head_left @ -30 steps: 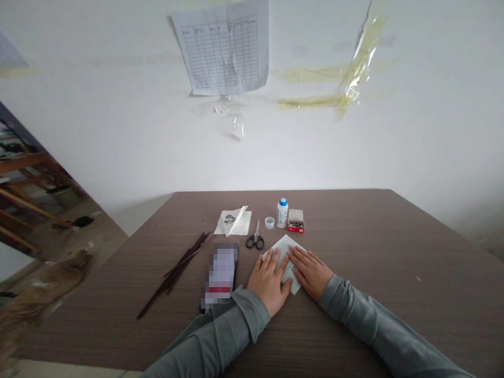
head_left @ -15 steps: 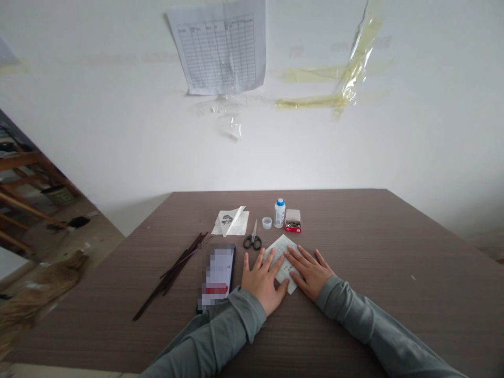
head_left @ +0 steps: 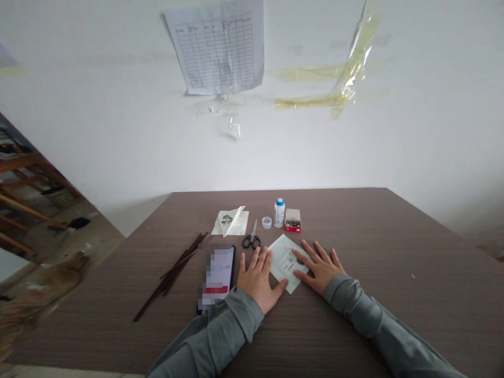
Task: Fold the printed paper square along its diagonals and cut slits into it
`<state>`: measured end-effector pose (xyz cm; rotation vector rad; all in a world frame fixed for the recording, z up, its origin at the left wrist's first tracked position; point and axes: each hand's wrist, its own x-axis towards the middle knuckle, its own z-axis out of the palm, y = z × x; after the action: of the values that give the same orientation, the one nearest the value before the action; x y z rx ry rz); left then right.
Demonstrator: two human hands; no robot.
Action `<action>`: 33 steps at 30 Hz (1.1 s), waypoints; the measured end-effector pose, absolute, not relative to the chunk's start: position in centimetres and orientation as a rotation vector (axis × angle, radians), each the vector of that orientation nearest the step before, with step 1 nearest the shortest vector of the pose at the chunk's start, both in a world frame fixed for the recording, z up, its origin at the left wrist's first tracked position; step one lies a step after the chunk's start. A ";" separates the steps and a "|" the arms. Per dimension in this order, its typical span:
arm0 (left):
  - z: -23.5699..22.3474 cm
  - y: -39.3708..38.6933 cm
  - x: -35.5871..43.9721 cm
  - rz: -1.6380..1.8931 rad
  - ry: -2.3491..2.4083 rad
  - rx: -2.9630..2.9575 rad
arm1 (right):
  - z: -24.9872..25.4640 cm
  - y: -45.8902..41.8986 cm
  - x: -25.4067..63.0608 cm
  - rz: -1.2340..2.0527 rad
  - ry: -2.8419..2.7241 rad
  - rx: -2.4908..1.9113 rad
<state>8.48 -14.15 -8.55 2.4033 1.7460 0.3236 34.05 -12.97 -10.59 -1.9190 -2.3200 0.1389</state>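
Note:
A small square of printed paper [head_left: 284, 260] lies flat on the brown table [head_left: 386, 262], turned like a diamond. My left hand [head_left: 258, 278] rests flat on its left edge with the fingers spread. My right hand [head_left: 321, 266] lies flat over its right corner, fingers stretched out. Neither hand holds anything. Both arms are in grey sleeves.
A phone [head_left: 217, 273] lies left of my left hand. Several thin dark sticks [head_left: 173, 273] lie further left. Behind the paper are black scissors [head_left: 251, 239], a folded printed sheet [head_left: 231, 221], a small clear cap [head_left: 266, 222], a white bottle [head_left: 279, 212] and a red box of pins [head_left: 293, 220].
Both hands have slid apart from the middle of the paper toward its left and right sides, uncovering more of it. The paper stays flat on the table.

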 end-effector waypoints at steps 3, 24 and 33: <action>-8.2 -14.2 8.3 0.261 1.742 2.393 | -10.6 -12.8 34.9 0.160 -2.298 -2.004; -8.7 -13.9 7.7 0.229 1.867 2.390 | -11.6 -11.9 37.0 0.121 -2.250 -2.085; -9.0 -14.0 7.6 0.290 1.804 2.474 | -11.1 -11.3 37.3 0.143 -2.268 -1.926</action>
<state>7.56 -14.00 -8.96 2.4743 1.8045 0.2896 37.35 -11.26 -11.09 -1.9264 -2.2677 0.1432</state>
